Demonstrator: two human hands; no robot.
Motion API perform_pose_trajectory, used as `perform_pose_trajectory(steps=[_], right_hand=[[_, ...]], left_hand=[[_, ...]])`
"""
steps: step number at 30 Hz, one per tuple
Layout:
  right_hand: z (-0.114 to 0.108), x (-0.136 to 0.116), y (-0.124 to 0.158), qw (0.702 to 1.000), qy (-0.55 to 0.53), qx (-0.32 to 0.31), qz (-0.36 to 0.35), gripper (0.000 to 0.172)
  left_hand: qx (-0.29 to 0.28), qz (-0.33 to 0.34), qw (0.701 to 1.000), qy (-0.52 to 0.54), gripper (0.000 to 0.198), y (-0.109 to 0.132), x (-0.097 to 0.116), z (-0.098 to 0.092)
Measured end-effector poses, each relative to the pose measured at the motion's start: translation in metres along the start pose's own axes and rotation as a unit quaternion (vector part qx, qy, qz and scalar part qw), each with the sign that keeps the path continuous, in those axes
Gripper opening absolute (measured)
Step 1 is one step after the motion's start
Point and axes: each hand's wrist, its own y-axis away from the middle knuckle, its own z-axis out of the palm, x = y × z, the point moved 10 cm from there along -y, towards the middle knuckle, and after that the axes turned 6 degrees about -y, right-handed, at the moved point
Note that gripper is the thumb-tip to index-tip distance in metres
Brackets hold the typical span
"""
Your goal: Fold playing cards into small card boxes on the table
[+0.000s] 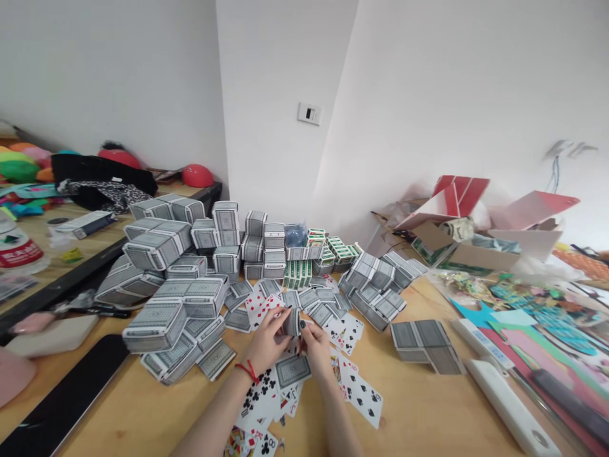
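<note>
My left hand (267, 337) and my right hand (316, 343) meet over the middle of the table. Between their fingertips is a grey-backed playing card (292, 322), which looks bent or folded; both hands are closed on it. A red string bracelet (248, 371) circles the left wrist. Beneath the hands lie loose playing cards, among them a face-down card (292, 370) and a ten of clubs (259, 395). To the right of my right forearm is a six of spades (362, 395). Red diamond cards (259, 307) lie just beyond my left hand.
Stacked blocks of folded cards (157, 324) stand at left and along the back. Small green card boxes (298, 273) sit behind my hands. A joined card piece (425, 344) lies right, near a white-handled tool (511, 406). A black flat object (66, 397) lies front left; open cartons (464, 251) stand back right.
</note>
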Motion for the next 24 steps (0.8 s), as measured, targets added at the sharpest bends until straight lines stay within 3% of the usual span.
perform_pose_trajectory(steps=[4, 8, 14, 18, 22, 24], right_hand=[[-0.001, 0.012, 0.000, 0.997, -0.049, -0.011, 0.051, 0.040], [-0.004, 0.021, 0.001, 0.997, -0.030, -0.021, 0.072, 0.039], [-0.011, 0.018, -0.001, 0.993, 0.111, 0.032, -0.001, 0.033], [-0.008, 0.015, -0.003, 0.995, 0.096, 0.031, -0.012, 0.038], [-0.002, 0.015, -0.002, 0.999, 0.037, 0.011, 0.017, 0.040], [0.007, 0.015, 0.001, 0.999, 0.023, -0.012, 0.028, 0.040]], left_hand=[[0.011, 0.000, 1.000, 0.007, 0.057, -0.001, -0.002, -0.005], [0.001, -0.002, 1.000, 0.018, 0.057, 0.001, -0.003, -0.001], [-0.045, -0.014, 0.999, 0.018, 0.054, 0.003, -0.001, 0.014], [-0.036, -0.010, 0.997, 0.074, 0.058, 0.001, 0.002, 0.009], [-0.010, -0.078, 0.977, 0.200, 0.047, -0.003, -0.022, 0.009], [0.029, -0.138, 0.973, 0.185, 0.038, -0.002, -0.043, 0.007]])
